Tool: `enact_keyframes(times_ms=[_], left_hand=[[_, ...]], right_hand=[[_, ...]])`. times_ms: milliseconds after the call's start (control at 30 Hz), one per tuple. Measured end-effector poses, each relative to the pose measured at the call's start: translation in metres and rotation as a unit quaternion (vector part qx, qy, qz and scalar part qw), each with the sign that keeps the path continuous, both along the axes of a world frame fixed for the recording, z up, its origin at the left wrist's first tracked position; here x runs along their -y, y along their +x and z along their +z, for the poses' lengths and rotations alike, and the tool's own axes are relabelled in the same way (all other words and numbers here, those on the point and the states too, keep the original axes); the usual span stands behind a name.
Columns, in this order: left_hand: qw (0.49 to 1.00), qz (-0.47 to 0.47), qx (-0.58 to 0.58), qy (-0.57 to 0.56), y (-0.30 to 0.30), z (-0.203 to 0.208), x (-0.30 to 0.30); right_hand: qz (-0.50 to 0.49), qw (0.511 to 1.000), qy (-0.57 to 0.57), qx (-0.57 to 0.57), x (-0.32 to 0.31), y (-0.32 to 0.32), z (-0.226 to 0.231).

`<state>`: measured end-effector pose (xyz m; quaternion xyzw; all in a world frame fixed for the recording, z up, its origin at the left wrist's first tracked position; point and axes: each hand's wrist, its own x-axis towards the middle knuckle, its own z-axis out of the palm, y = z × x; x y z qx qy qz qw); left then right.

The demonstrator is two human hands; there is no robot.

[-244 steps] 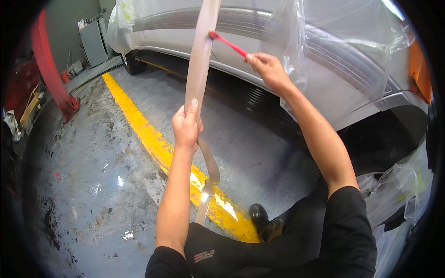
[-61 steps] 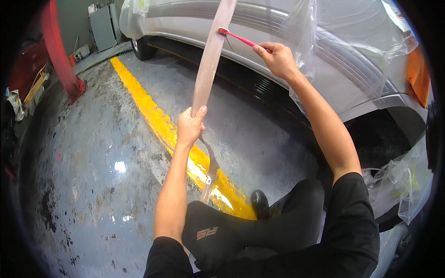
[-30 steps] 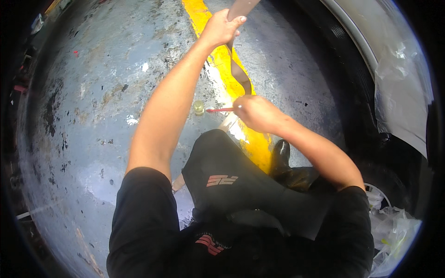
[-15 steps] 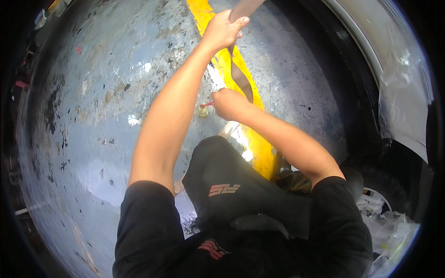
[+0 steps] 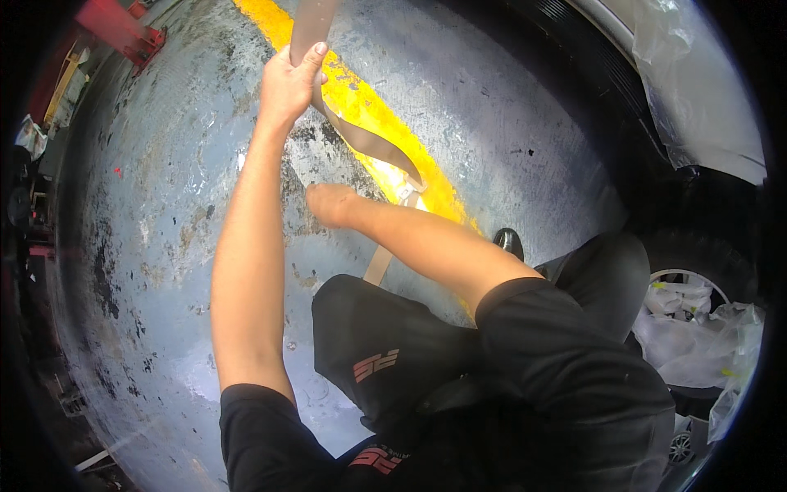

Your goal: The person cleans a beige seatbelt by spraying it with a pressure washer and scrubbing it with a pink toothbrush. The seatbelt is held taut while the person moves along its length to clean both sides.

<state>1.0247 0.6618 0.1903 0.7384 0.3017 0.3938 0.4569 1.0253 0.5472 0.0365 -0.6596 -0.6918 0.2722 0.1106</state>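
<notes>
My left hand [image 5: 288, 84] is closed round a long, flat grey-brown strip [image 5: 316, 26], thumb laid along its edge. Above the hand the strip runs out of the picture at the top. Below, its slack part [image 5: 373, 146] twists and curves down over the yellow floor line. My right hand [image 5: 329, 203] is a fist below and slightly right of the left one, apart from the strip. Its fingers are curled away from view, so whatever they hold is hidden. A narrow tan band [image 5: 378, 266] shows between my right forearm and my knee.
A yellow line [image 5: 361, 102] crosses the worn grey-blue floor [image 5: 184, 246]. Along the right stand a vehicle panel under clear plastic [image 5: 697, 90] and a wheel [image 5: 693, 275] with plastic bags [image 5: 689, 336] beside it. My black shoe [image 5: 509, 242] is near. Red equipment [image 5: 123, 29] stands far left.
Both hands have shifted left in the picture as the view turned, the left still holding the strip. The red tool in my right hand and the small yellowish bottle beside it no longer show.
</notes>
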Motion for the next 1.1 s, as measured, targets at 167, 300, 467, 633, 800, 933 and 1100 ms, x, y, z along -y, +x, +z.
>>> enact_keyframes(times_ms=[167,300,467,633,800,933,1100], left_hand=[[1.0,0.002,-0.005,-0.009,-0.007,-0.001,-0.001],[0.999,-0.01,0.009,-0.051,-0.005,0.002,0.0],[0.992,-0.05,0.019,-0.116,-0.006,-0.01,-0.007],[0.989,-0.059,-0.007,-0.134,-0.009,-0.01,-0.006],[0.984,-0.053,-0.008,-0.172,-0.011,-0.016,-0.008],[0.983,-0.061,0.004,-0.173,-0.007,-0.021,-0.009],[0.982,-0.065,-0.001,-0.176,-0.006,-0.025,-0.007]], right_hand=[[0.06,0.996,0.007,0.066,0.002,0.004,0.0],[0.047,0.996,-0.004,0.078,0.006,0.009,-0.015],[0.044,0.996,0.012,0.072,0.008,0.009,-0.012],[0.064,0.995,-0.007,0.071,0.011,0.016,0.002],[0.072,0.997,0.002,0.038,0.017,0.018,0.03],[0.095,0.993,0.032,0.058,0.014,0.021,0.058],[0.09,0.994,0.022,0.066,0.016,0.025,0.093]])
